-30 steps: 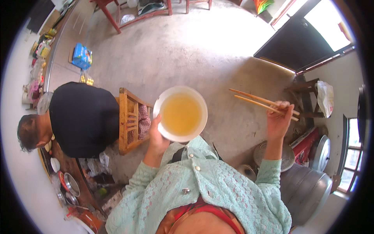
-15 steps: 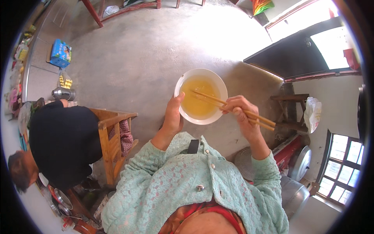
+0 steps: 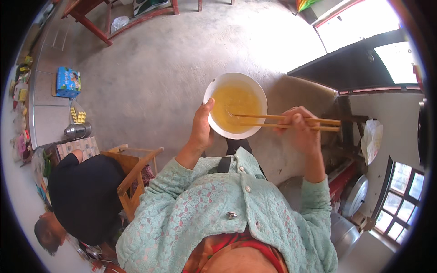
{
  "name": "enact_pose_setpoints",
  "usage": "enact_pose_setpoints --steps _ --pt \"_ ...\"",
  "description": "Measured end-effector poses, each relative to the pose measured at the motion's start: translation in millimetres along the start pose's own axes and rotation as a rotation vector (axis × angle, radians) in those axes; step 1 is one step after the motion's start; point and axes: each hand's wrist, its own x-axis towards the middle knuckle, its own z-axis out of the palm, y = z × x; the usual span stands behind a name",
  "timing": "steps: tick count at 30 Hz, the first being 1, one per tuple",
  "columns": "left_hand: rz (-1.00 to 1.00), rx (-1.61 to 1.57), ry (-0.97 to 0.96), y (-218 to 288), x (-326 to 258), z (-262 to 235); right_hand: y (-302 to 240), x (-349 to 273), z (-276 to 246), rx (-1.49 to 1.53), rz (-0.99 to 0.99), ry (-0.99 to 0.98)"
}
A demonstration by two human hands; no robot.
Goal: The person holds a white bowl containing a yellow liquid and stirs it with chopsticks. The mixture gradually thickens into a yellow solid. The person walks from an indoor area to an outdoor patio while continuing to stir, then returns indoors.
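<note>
A person (image 3: 205,195) in a pale green top holds a white bowl (image 3: 227,78) up over the gray floor (image 3: 150,86). The left hand (image 3: 199,127) is closed on the bowl's left side, with its thumb at the rim. The right hand (image 3: 302,129), a bit blurry, grips 2 wooden chopsticks (image 3: 272,117). They reach over the bowl's right rim, and their tips dip into the yellow liquid (image 3: 236,98) inside. The 2 hands are apart. On the left, another person (image 3: 88,195) in black is by a wooden chair (image 3: 139,173), and a blue box (image 3: 69,83) sits on the tiled tabletop (image 3: 44,120).
</note>
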Motion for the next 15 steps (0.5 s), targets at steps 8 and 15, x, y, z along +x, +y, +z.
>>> enact_pose_setpoints --steps 8,15 --pt "0.066 -0.029 0.055 -9 94 63 -18 109 -63 -0.040 -0.142 -0.124" --pt "0.084 -0.055 0.092 -3 175 101 -30 202 -152 -0.042 -0.108 -0.057"
